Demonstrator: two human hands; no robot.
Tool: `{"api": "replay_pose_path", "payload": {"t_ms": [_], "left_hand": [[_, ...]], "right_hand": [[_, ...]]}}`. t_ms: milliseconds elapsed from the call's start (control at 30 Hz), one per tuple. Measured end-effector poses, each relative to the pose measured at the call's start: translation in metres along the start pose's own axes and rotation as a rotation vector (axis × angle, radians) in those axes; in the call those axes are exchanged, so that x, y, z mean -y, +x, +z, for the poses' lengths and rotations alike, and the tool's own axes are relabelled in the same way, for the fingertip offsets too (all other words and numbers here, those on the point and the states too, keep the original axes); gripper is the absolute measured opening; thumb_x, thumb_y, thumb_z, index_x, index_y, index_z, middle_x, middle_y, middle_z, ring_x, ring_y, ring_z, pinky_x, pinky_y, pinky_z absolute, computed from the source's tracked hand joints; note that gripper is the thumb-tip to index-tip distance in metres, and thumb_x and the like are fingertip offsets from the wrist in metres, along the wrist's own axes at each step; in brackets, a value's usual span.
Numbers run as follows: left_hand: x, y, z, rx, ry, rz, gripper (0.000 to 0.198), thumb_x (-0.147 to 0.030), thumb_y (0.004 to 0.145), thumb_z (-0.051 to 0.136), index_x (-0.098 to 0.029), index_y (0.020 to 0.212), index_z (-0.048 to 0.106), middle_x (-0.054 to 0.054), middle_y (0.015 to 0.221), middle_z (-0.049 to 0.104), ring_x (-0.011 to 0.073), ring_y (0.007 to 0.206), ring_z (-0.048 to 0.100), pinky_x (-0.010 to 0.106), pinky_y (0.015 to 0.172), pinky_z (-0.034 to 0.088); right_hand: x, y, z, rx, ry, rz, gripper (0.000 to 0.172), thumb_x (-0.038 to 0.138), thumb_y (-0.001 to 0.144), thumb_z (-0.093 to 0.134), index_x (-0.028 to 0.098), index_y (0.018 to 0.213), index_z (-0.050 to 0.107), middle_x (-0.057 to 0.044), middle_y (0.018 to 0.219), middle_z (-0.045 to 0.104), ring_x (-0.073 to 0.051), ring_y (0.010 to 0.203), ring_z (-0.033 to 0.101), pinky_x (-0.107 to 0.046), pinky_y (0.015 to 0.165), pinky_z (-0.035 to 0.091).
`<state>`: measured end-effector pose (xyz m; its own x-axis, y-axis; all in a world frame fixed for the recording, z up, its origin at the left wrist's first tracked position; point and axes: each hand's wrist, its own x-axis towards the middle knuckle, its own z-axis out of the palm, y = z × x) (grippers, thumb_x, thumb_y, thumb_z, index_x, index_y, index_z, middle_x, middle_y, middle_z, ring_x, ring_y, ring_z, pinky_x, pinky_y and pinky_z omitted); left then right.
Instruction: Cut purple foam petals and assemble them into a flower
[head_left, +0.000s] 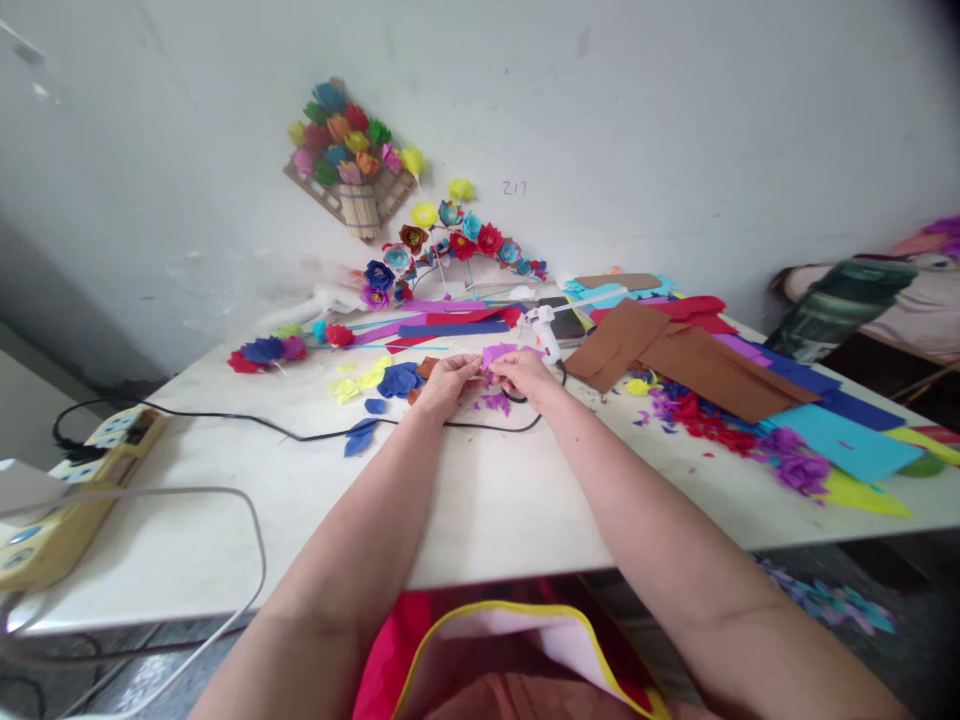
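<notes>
My left hand [452, 380] and my right hand [526, 371] meet over the middle of the table. Their fingertips are pinched together around a small piece of purple crepe paper [495, 353], which shows between and just beyond them. Just behind my right hand stands a white glue gun [544, 332] with a clear stick in its back. Below the fingers lies another purple scrap [496, 402]. Blue paper petals [399, 379], yellow petals [375, 374] and a bit of brown paper lie to the left of my left hand.
A black cord [292, 436] crosses the table from a power strip [112, 465] at the left. Brown paper sheets [720, 370] and coloured scraps [712, 420] cover the right side. Finished paper flowers [262, 350] lie at back left; a flower arch [461, 240] stands against the wall.
</notes>
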<state>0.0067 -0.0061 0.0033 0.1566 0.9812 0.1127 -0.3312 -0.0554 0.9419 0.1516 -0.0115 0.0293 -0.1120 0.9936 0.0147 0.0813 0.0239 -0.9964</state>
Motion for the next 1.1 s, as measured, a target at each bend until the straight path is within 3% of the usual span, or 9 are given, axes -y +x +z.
{"api": "replay_pose_path", "payload": {"t_ms": [267,467,633,733,933,1100], "left_hand": [[0.0032,0.0021,-0.0023,0.038,0.027,0.000,0.037,-0.037,0.055,0.086,-0.012,0.075,0.067,0.004,0.070,0.067,0.0124,0.065,0.061,0.024,0.062,0.048],[0.0028,0.0013,-0.0006,0.019,-0.013,0.025,0.042,-0.035,0.052,0.087,-0.013,0.082,0.067,0.001,0.072,0.066,0.0111,0.064,0.060,0.025,0.064,0.049],[-0.0012,-0.0016,0.0012,-0.065,-0.039,0.058,0.045,-0.032,0.048,0.088,-0.015,0.084,0.065,0.000,0.076,0.067,0.0102,0.061,0.060,0.027,0.063,0.049],[-0.0028,-0.0030,0.0021,-0.076,-0.014,0.056,0.041,-0.034,0.050,0.087,-0.013,0.078,0.067,0.004,0.080,0.069,0.0100,0.062,0.060,0.027,0.066,0.050],[-0.0015,-0.0036,0.0054,-0.070,0.066,0.025,0.041,-0.035,0.046,0.088,-0.013,0.077,0.072,0.003,0.070,0.068,0.0132,0.064,0.061,0.030,0.070,0.049],[0.0020,-0.0020,0.0036,-0.064,0.056,0.025,0.046,-0.031,0.043,0.089,-0.013,0.081,0.071,0.002,0.072,0.069,0.0132,0.065,0.062,0.030,0.073,0.049]], "right_hand": [[-0.0025,0.0021,0.0017,-0.019,0.019,0.012,0.021,0.009,0.069,0.058,0.013,0.048,0.056,0.002,0.042,0.053,-0.004,0.031,0.039,-0.016,0.034,0.027],[-0.0049,0.0042,0.0018,-0.042,-0.047,-0.022,0.021,0.009,0.067,0.057,0.014,0.047,0.055,0.002,0.043,0.054,-0.005,0.032,0.039,-0.017,0.035,0.029],[-0.0050,0.0048,-0.0014,-0.111,-0.194,-0.073,0.021,0.013,0.068,0.057,0.016,0.048,0.057,0.003,0.043,0.053,-0.007,0.035,0.041,-0.019,0.038,0.033],[-0.0059,0.0063,-0.0036,-0.164,-0.351,-0.141,0.021,0.014,0.069,0.057,0.018,0.049,0.059,0.003,0.044,0.054,-0.010,0.044,0.049,-0.019,0.046,0.039],[-0.0074,0.0080,-0.0043,-0.236,-0.715,-0.260,0.016,0.016,0.072,0.059,0.018,0.060,0.069,-0.004,0.067,0.070,-0.019,0.070,0.064,-0.025,0.068,0.047],[-0.0074,0.0054,-0.0024,-0.241,-0.839,-0.286,0.014,0.017,0.073,0.061,0.019,0.070,0.074,-0.006,0.078,0.074,-0.022,0.079,0.066,-0.028,0.071,0.047]]}}
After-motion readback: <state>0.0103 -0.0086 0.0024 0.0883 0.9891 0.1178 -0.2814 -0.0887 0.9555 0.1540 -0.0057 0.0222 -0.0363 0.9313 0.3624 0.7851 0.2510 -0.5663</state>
